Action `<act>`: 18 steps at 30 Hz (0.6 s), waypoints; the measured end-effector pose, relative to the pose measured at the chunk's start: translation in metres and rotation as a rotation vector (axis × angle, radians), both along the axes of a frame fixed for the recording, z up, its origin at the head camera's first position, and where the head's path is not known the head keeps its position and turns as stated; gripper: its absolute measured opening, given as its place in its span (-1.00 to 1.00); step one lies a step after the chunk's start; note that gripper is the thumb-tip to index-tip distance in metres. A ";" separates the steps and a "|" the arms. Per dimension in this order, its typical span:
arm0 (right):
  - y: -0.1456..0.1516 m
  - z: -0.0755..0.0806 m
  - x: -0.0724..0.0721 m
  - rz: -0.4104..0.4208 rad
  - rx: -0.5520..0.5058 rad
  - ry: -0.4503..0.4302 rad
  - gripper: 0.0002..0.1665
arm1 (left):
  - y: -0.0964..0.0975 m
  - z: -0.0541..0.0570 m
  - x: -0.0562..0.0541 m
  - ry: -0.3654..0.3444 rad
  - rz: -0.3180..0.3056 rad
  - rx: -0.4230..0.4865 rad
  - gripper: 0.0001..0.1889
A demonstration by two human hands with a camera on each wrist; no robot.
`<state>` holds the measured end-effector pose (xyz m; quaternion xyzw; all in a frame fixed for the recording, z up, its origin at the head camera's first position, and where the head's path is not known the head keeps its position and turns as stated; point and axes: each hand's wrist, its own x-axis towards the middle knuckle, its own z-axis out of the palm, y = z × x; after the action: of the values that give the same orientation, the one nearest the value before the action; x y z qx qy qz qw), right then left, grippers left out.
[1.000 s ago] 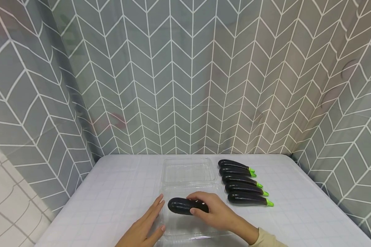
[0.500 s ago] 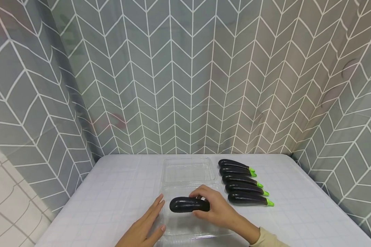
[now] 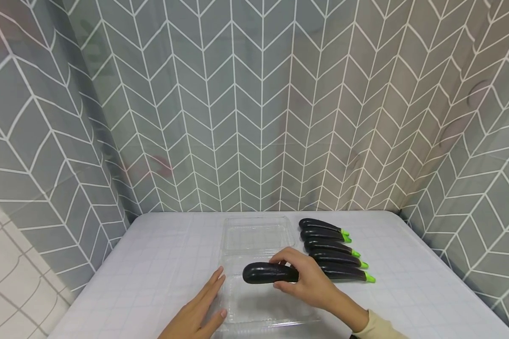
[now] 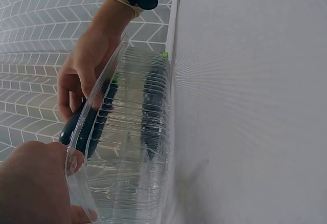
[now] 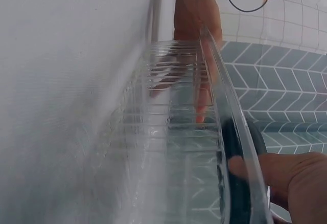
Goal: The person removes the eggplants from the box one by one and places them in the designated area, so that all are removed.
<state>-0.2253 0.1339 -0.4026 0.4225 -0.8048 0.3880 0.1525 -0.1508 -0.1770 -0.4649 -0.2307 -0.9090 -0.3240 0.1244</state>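
Note:
My right hand grips a dark, glossy eggplant by its right part, thumb on the near side and fingers on the far side. The eggplant lies sideways over the base of a clear plastic clamshell box, and its stem end is hidden in the hand. My left hand rests at the box's left rim with fingers straight. Through the clear wall in the left wrist view, the held eggplant shows at rim height. From the right wrist view, my right thumb overlaps the eggplant behind the rim.
The box's lid lies folded back on the far side. Several eggplants with green stems lie in a row right of the box, the nearest partly behind my right hand. A patterned grey curtain hangs behind the white table.
My right hand has moved right and farther from me, carrying the eggplant toward the right side of the box. The left hand has stayed in place.

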 end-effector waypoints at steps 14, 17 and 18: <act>0.017 0.004 0.001 -0.038 -0.043 -0.014 -0.54 | 0.000 0.002 0.000 -0.041 -0.005 0.007 -0.27; 0.020 0.006 0.001 -0.051 -0.053 -0.023 -0.51 | 0.000 0.002 0.000 -0.047 -0.003 0.007 -0.26; 0.021 0.006 0.001 -0.057 -0.054 -0.025 -0.50 | 0.000 0.002 0.000 -0.046 -0.005 0.009 -0.26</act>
<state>-0.2245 0.1553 -0.3966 0.3904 -0.8074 0.4105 0.1649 -0.1506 -0.1768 -0.4628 -0.2248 -0.9096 -0.3336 0.1035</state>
